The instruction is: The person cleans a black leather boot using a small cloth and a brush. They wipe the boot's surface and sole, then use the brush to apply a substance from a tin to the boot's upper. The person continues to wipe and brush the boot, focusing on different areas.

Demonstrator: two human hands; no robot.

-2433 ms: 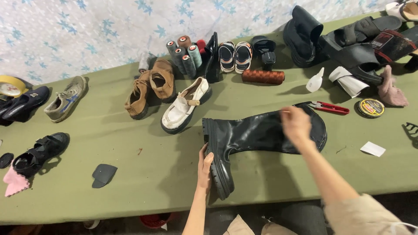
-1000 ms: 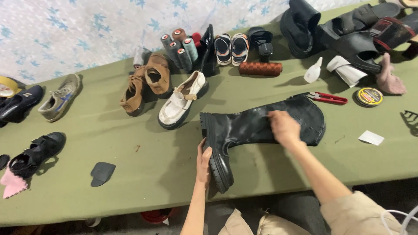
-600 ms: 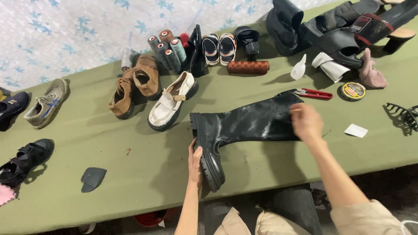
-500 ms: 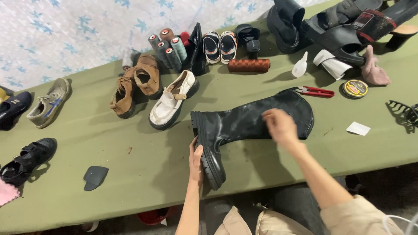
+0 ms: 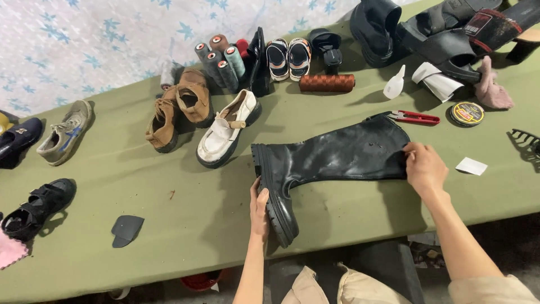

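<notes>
A tall black leather boot (image 5: 332, 160) lies on its side on the green table (image 5: 169, 225), sole toward me on the left, shaft opening to the right. My left hand (image 5: 259, 206) rests flat against the boot's thick sole near the toe. My right hand (image 5: 423, 166) grips the top edge of the boot's shaft with curled fingers. The leather of the shaft looks dusty and scuffed.
Behind the boot stand a white shoe (image 5: 226, 137), brown shoes (image 5: 179, 108), thread spools (image 5: 220, 58), small sandals (image 5: 288, 56) and a brown roll (image 5: 327, 83). Red snips (image 5: 415, 117), a polish tin (image 5: 467, 113) and a paper scrap (image 5: 471, 166) lie right. Black sandal (image 5: 36, 207) and sole piece (image 5: 126, 230) left.
My right hand slid back and forth along the boot's shaft and now sits at its top edge. My left hand stayed on the sole. The camera view shifted slightly.
</notes>
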